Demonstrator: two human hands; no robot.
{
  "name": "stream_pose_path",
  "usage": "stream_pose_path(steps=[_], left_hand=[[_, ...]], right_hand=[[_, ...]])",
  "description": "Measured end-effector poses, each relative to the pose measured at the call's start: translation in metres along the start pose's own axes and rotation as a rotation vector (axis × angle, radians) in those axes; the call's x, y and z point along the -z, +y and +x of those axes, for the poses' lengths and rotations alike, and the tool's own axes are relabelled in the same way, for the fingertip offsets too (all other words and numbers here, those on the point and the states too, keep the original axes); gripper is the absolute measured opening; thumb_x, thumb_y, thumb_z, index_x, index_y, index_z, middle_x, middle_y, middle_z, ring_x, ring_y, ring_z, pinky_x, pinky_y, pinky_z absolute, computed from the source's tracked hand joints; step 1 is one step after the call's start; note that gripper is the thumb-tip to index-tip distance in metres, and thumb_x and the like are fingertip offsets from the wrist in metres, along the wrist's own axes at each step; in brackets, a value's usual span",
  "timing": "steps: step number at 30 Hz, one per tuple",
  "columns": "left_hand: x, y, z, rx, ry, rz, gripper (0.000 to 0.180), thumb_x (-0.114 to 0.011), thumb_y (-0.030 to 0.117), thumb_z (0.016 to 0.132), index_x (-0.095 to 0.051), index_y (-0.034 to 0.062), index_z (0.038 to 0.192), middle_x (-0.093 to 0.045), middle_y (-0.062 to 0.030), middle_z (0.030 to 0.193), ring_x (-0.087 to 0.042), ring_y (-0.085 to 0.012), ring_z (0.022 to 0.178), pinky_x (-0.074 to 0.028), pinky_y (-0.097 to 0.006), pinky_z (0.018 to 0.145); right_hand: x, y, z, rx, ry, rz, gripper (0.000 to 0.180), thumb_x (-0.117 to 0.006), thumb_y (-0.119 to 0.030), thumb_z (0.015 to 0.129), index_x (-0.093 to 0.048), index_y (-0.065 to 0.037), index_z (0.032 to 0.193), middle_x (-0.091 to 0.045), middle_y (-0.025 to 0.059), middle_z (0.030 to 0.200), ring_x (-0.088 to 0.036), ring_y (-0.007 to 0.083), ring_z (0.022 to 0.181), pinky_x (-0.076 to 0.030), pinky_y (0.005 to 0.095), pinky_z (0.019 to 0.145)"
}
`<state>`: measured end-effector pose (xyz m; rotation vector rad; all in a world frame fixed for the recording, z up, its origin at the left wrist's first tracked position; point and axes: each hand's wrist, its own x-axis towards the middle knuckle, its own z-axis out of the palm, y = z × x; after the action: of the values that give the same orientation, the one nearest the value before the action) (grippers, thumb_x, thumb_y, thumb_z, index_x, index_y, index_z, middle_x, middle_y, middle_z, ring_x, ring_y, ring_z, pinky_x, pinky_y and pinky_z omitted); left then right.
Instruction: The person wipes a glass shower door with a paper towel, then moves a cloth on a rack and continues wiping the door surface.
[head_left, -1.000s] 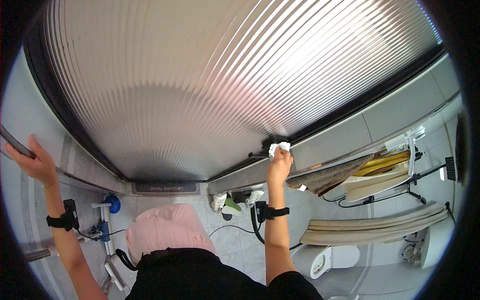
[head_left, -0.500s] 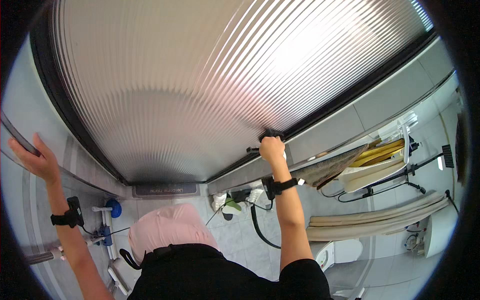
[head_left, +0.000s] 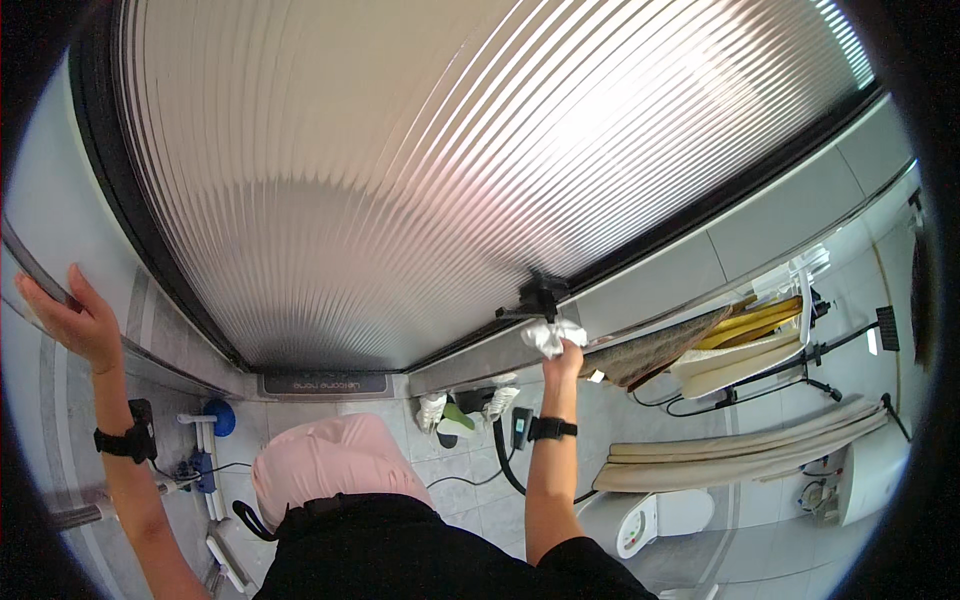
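A ribbed frosted-glass door (head_left: 330,150) with a black frame spans the view ahead of me. Its black handle (head_left: 540,296) juts from the lower right side of the frame. Just below that handle, my right hand (head_left: 563,366) is closed on a crumpled white cloth (head_left: 553,338); the cloth is close to the handle, and I cannot tell whether they touch. At the far left, my left hand (head_left: 80,322) clasps the grey edge (head_left: 36,268) of the doorway wall, thumb on one side and fingers on the other.
A dark mat (head_left: 325,384) lies at the door's foot. White shoes (head_left: 432,410) stand on the tiled floor to its right. Further right are a toilet (head_left: 640,525), a beige curtain (head_left: 740,450), hanging towels (head_left: 755,325) and a shower rail. A blue-and-white cleaning tool (head_left: 217,418) stands at left.
My right hand has come off the handle area and drawn down toward me, bringing the white cloth into plain view. My left hand stays on the wall edge.
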<state>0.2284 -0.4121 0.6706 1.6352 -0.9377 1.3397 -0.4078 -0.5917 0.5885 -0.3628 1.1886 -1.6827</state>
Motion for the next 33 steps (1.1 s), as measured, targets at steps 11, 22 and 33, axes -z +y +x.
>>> stream_pose_path(steps=[11, 22, 33], left_hand=[[-0.001, -0.002, -0.002, -0.072, -0.009, 0.007, 0.051, -0.05, 0.019, 0.082, -0.025, -0.0082, 0.119, -0.037, -0.0248, 0.116, -0.044, -0.0348, 0.1, -0.036, -0.037, 0.083], [0.001, 0.008, 0.008, -0.193, 0.073, 0.022, 0.051, -0.051, 0.016, 0.082, -0.025, -0.007, 0.119, -0.036, -0.0243, 0.117, -0.043, -0.0344, 0.102, -0.036, -0.037, 0.083], [0.005, 0.0, 0.003, -0.13, 0.018, 0.05, 0.054, -0.052, 0.016, 0.081, -0.023, -0.0058, 0.121, -0.039, -0.0223, 0.114, -0.047, -0.0316, 0.091, -0.039, -0.034, 0.075]], right_hand=[[-0.045, 0.035, -0.02, -0.239, -0.153, 0.3, 0.045, -0.037, 0.004, 0.056, -0.044, 0.003, 0.1, -0.05, 0.0177, 0.097, -0.049, 0.0368, 0.091, -0.041, 0.049, 0.082], [-0.068, 0.045, -0.07, -0.303, -0.309, -0.077, 0.04, -0.043, 0.009, 0.056, -0.046, 0.001, 0.095, -0.052, 0.0104, 0.086, -0.052, 0.0255, 0.077, -0.044, 0.0354, 0.071], [-0.071, -0.026, -0.08, 1.298, -0.269, -1.498, 0.028, -0.046, 0.003, 0.064, -0.057, -0.004, 0.089, -0.056, 0.011, 0.085, -0.051, 0.0261, 0.08, -0.039, 0.0336, 0.07]])
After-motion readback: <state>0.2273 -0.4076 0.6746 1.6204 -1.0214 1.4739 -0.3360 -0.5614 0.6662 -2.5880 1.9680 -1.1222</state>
